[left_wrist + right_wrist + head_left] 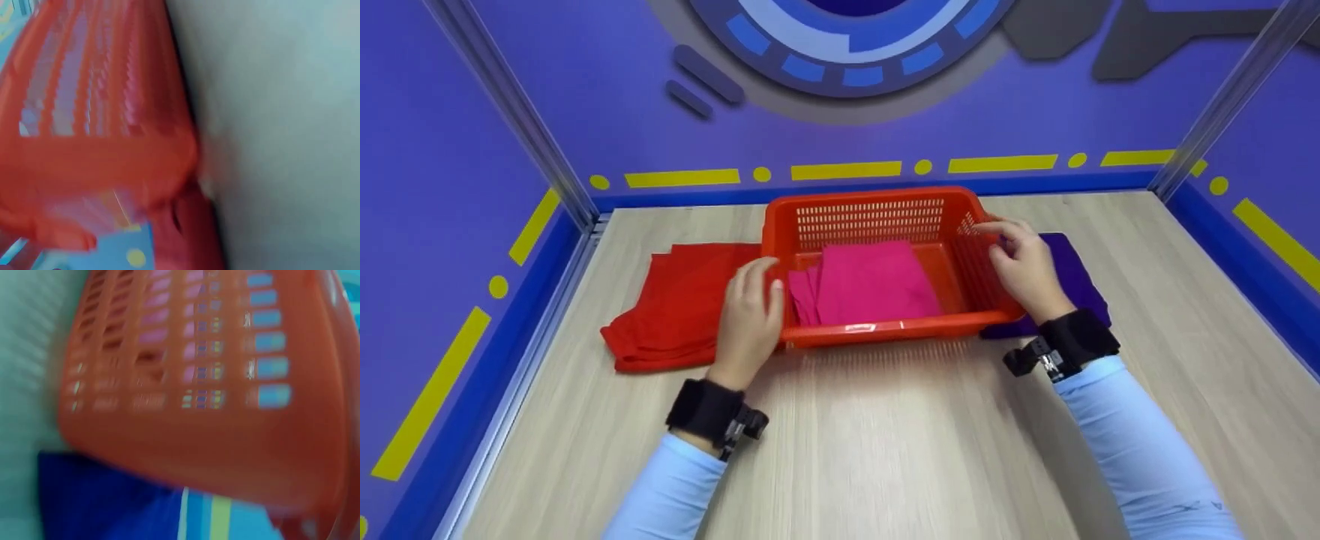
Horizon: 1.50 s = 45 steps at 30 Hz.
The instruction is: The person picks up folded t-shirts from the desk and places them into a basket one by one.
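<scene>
An orange-red plastic basket (885, 331) with slotted walls stands in the middle of the table, a folded pink cloth (877, 281) inside it. My left hand (748, 322) grips the basket's left end at the rim. At the opposite end my right hand (1026, 270) holds the right rim, its thumb and forefinger bent over the edge. The slotted wall fills much of both wrist views, blurred. Left of the basket lies a folded red cloth (682, 307), partly hidden by the hand. A folded purple cloth (1076, 277) shows behind the right hand, partly covered by the basket.
The light wood-patterned table (870, 450) is bounded by a blue-purple back wall (622, 112) with yellow marks, and by side panels. Metal posts (521, 112) stand at the back corners.
</scene>
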Each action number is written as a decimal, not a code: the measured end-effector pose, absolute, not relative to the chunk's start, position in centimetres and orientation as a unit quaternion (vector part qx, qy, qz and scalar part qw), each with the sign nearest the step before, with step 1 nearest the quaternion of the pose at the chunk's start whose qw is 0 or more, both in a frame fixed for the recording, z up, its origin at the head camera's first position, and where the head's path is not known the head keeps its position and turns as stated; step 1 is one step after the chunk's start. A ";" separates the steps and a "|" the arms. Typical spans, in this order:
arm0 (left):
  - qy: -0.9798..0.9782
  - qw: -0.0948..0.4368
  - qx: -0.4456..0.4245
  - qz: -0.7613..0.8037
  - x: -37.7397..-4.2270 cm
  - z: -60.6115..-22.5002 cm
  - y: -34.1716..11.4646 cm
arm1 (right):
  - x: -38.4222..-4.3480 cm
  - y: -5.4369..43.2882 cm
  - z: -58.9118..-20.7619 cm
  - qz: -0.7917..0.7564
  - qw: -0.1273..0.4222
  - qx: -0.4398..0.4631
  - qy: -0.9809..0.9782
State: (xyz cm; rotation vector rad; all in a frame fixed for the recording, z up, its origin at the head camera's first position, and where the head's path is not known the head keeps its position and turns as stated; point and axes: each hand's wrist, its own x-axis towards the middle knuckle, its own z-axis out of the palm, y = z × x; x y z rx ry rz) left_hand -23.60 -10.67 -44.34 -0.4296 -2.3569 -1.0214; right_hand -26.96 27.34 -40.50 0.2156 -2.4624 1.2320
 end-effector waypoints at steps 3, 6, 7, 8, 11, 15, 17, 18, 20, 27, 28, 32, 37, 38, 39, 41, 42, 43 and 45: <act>-0.883 0.243 -0.124 -0.382 -23.5 -45.2 -12.7 | -27.0 28.4 -41.3 0.437 0.180 0.051 -0.880; -0.897 0.205 -0.095 -0.379 -23.6 -45.9 -14.3 | -26.8 29.2 -42.0 0.460 0.139 0.018 -0.877; -0.902 0.189 -0.086 -0.377 -23.7 -46.2 -14.8 | -26.8 29.3 -42.2 0.474 0.123 0.007 -0.872; -0.907 0.172 -0.079 -0.376 -23.8 -46.3 -15.2 | -26.7 29.5 -42.3 0.486 0.109 -0.004 -0.867; -0.919 0.122 -0.058 -0.371 -24.1 -46.8 -16.3 | -26.6 29.6 -42.5 0.528 0.070 -0.035 -0.846; -0.936 0.045 -0.039 -0.347 -24.5 -47.0 -17.4 | -26.6 29.4 -42.6 0.578 0.016 -0.056 -0.814; -0.944 -0.002 -0.033 -0.328 -24.4 -46.9 -17.6 | -26.6 29.2 -42.7 0.600 -0.006 -0.064 -0.797; -0.948 -0.026 -0.031 -0.316 -24.4 -46.9 -17.7 | -26.7 29.1 -42.7 0.612 -0.014 -0.068 -0.788; -0.954 -0.068 -0.029 -0.291 -24.4 -46.7 -17.7 | -26.7 29.0 -42.7 0.627 -0.021 -0.071 -0.775; -0.960 -0.137 -0.017 -0.243 -24.7 -45.9 -17.2 | -26.7 29.1 -42.7 0.639 -0.018 -0.062 -0.767; -0.961 -0.140 -0.017 -0.238 -24.7 -45.8 -17.0 | -26.6 29.1 -42.8 0.639 -0.017 -0.062 -0.766; -0.966 -0.139 -0.021 -0.215 -23.9 -45.9 -16.7 | -26.4 29.2 -43.0 0.642 -0.012 -0.065 -0.764; -0.971 -0.128 -0.038 -0.197 -21.9 -45.8 -16.9 | -26.3 29.1 -43.0 0.639 -0.013 -0.067 -0.766; -0.972 -0.126 -0.041 -0.196 -21.4 -45.8 -16.9 | -26.3 29.1 -43.0 0.639 -0.014 -0.068 -0.766; -0.972 -0.124 -0.045 -0.196 -20.8 -45.8 -17.0 | -26.3 29.1 -43.0 0.638 -0.015 -0.069 -0.766; -0.972 -0.116 -0.052 -0.195 -19.7 -45.8 -17.1 | -26.3 29.1 -42.9 0.639 -0.016 -0.071 -0.766; -0.973 -0.112 -0.057 -0.194 -19.1 -45.9 -17.2 | -26.3 29.2 -42.9 0.639 -0.017 -0.072 -0.765; -0.973 -0.107 -0.060 -0.193 -18.5 -45.9 -17.2 | -26.4 29.2 -42.9 0.640 -0.017 -0.072 -0.765; -0.974 -0.100 -0.068 -0.191 -17.2 -45.9 -17.4 | -26.4 29.3 -42.9 0.640 -0.017 -0.071 -0.765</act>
